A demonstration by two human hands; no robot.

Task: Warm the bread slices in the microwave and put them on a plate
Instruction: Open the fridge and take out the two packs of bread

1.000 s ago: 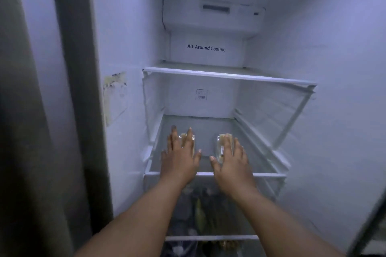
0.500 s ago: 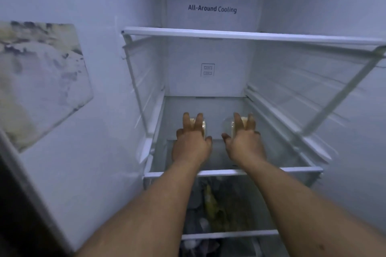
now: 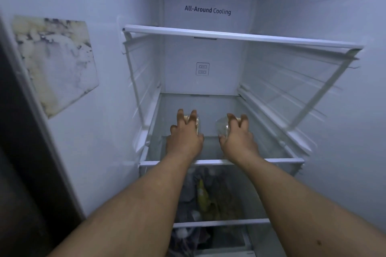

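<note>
I count two hands, left hand [image 3: 186,137] and right hand [image 3: 238,137], two wrapped bread slices, one [image 3: 196,122] under each [image 3: 223,126], two glass shelves, upper [image 3: 240,36] and lower [image 3: 279,160], one rear vent [image 3: 202,69], and one stained patch [image 3: 55,62] on the left wall.

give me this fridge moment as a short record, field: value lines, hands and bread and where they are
place: inside an open fridge, back wall printed "All-Around Cooling"
left hand: fingers curled over the left wrapped bread
right hand: fingers curled over the right wrapped bread
bread location: both on the middle glass shelf, apart from each other
upper shelf: nothing visible on it
below: bagged items, contents unclear
plate, microwave: not in view
</note>
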